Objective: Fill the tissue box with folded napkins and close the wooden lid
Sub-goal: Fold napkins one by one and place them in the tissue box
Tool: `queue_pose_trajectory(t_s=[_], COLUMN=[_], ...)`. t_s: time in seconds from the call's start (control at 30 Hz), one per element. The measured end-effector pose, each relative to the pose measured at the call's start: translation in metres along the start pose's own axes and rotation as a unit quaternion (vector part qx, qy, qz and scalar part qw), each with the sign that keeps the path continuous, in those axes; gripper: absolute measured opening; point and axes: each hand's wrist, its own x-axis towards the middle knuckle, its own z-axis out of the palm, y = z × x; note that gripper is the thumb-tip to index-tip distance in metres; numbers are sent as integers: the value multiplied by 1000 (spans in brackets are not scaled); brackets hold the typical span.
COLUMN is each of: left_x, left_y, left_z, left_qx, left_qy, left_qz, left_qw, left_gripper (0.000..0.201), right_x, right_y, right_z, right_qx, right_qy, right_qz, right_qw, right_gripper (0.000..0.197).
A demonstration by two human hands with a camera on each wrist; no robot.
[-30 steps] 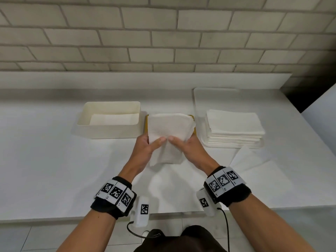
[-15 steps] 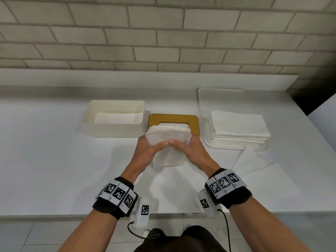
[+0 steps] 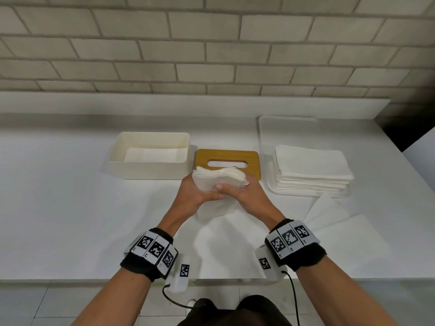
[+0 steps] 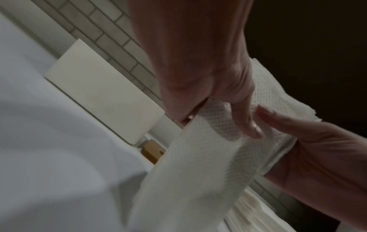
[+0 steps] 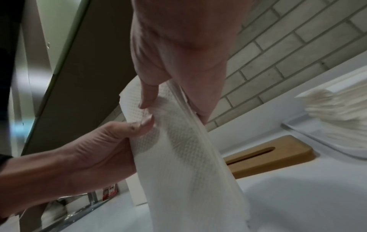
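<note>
Both hands hold one bundle of white folded napkins upright above the counter, in front of the wooden lid. My left hand grips its left side and my right hand its right, thumbs pressed on the near face. The wrist views show the napkins hanging down between thumbs and fingers. The cream tissue box stands open at the back left with a few napkins on its floor. The wooden lid, with its slot, lies flat between box and tray.
A white tray at the back right carries a tall stack of flat napkins. Loose unfolded sheets lie on the counter near the front right. A brick wall with a ledge runs along the back.
The napkin bundle, earlier spread wide and covering the lid, has been folded and squeezed together into a narrower bundle held lower; the wooden lid has come into view behind it.
</note>
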Motion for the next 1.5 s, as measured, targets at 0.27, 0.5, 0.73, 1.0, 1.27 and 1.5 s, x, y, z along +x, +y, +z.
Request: queue_pose_trajectory(t_s=[0.27,0.5,0.73,1.0,1.27,1.5], left_x=[-1,12,6,-3,-1,-6], left_y=[-15,23,28,-24,-33,-63], left_z=[-4,-16,-37,-51,-41,-44], left_qx=[31,264,228,-151,-48,-5], left_qy=[-10,-93,-183,-72,71,64], left_qz=[-31,-1,-105,-170,-86,-122], left_qw=[999,960,951,971,993,990], left_gripper=[51,48,37,82,28,37], right_x=[-5,-2,-4,-16,-17,-22], right_y=[2,-41,-22,5,31,65], right_z=[-2,-20,-49,-68,-55,-52], right_qx=[-67,-237,-180,64,9,-67], right_qy=[-6,-75,2,56,68,60], right_qz=[4,-18,76,98,78,136], right_qw=[998,969,981,991,995,987], right_gripper=[25,15,22,34,17,15])
